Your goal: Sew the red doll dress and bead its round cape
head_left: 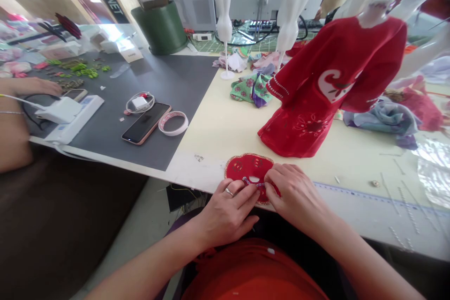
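A small red cloth piece [249, 163] with a patterned edge and a hole near its middle lies at the table's front edge. Along the hole runs a thin beaded trim [250, 183]. My left hand [230, 206], with a ring on one finger, rests on the near left part of the cloth, its fingers bent together over the trim. From the right, my right hand [293, 192] pinches the cloth beside the hole, thumb and fingertips close together. What lies between the fingertips is too small to make out.
A mannequin in a red dress [305, 98] stands behind my right hand. Left are a tape roll [173, 123], a phone [146, 123] and a power strip [75, 119] near another person's arm. Bead strands [408, 210] lie right, by a ruler [351, 192].
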Tool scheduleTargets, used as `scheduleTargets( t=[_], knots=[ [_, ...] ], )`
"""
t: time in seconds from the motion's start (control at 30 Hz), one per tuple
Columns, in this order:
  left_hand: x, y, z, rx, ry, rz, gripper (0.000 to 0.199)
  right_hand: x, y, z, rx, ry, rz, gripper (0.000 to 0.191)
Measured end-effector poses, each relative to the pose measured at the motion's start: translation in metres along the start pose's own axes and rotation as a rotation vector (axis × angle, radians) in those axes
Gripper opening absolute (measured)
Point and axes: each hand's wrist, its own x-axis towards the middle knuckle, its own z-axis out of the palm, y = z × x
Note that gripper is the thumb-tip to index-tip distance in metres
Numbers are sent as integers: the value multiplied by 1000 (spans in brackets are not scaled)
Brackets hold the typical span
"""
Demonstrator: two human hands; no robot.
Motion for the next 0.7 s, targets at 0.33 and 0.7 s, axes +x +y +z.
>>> scheduleTargets(
  t=[0.33, 0.7],
  knots=[
    [-1, -1, 2, 7, 4, 15, 45, 2, 1, 0, -5, -4, 3, 15],
    [-2, -2, 1, 11, -6, 30, 43, 1, 1, 0, 3, -8, 14, 15]
  ],
)
